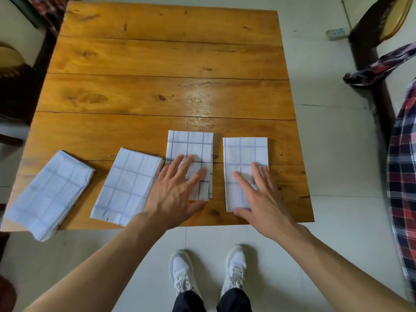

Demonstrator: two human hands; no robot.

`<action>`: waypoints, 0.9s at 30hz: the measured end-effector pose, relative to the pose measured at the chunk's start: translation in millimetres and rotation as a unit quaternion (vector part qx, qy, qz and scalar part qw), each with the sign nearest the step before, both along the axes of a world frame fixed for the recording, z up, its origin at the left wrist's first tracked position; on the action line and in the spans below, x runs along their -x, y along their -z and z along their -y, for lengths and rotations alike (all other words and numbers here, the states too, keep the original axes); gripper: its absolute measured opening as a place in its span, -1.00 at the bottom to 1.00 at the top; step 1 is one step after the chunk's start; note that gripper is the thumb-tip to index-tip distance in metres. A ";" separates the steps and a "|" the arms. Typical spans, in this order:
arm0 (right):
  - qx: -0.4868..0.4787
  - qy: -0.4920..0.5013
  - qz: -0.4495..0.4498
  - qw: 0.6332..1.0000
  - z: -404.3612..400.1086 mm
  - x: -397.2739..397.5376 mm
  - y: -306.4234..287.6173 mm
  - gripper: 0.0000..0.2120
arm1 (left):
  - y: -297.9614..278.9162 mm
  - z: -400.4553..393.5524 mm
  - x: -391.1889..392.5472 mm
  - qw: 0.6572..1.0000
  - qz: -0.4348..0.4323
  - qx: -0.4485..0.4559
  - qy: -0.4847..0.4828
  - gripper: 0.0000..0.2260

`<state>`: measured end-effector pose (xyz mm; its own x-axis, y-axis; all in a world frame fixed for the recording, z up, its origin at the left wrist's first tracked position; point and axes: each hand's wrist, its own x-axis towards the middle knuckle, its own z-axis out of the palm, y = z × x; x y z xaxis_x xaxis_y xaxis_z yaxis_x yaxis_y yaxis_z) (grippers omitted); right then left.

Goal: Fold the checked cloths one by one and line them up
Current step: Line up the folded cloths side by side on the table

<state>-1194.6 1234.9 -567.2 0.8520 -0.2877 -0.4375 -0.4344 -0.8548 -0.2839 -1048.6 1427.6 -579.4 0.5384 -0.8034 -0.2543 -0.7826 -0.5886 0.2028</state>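
Fingers (pixel 191 172) of the left hand (pixel 173 192) lie straight and spread, flat on the lower half of the third cloth (pixel 191 149); they curl round nothing and only press down. Fingers (pixel 247 183) of the right hand (pixel 263 199) lie the same way on the fourth cloth (pixel 245 154), with the thumb at its near edge. Both hands seem to be smoothing and squaring these two, so that the folds stay flat and the edges run parallel.

All four cloths are folded into narrow rectangles and lie along the near edge of the desk (pixel 157 64). Under the fingertips the third and fourth stand upright and side by side, with a thin strip of wood between them. Just beyond the left hand's little-finger side, the second cloth (pixel 126 183) is tilted, its top corner almost touching the third. Farther out on that side, the first cloth (pixel 49 194) is tilted as well, and its near end hangs over the desk edge.

Folding looks finished; the lining up is only half done, I would judge. Those two slanted cloths would want turning straight and the outer one drawing back onto the wood, or it may slide off.

Beyond the right hand, plaid fabric (pixel 403 165) hangs at the frame's edge. Below the wrists, white shoes (pixel 235 266) stand on the tiled floor (pixel 337 154).
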 end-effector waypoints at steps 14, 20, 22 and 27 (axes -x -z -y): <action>-0.004 -0.003 0.011 1.000 12.5 -19.9 5.8 -0.12 | 10.1 7.1 2.7 1.000 -0.012 0.011 -0.026 -0.34; 0.015 -0.006 0.003 1.000 12.4 -20.4 3.6 -0.10 | 7.3 8.7 3.5 1.000 -0.017 0.006 -0.023 -0.33; 0.025 0.000 0.008 1.000 10.0 -20.9 -0.1 -0.09 | -0.2 8.6 0.8 0.999 -0.025 0.013 -0.034 -0.33; 0.012 0.008 0.060 0.998 -9.4 -37.9 -18.5 -0.15 | -32.8 -19.3 -15.9 0.991 -0.042 0.064 -0.106 -0.35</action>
<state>-1156.7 1244.2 -548.8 0.8932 -0.3100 -0.3256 -0.4116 -0.8553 -0.3146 -1032.7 1446.9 -546.6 0.6803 -0.7024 -0.2094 -0.6205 -0.7040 0.3455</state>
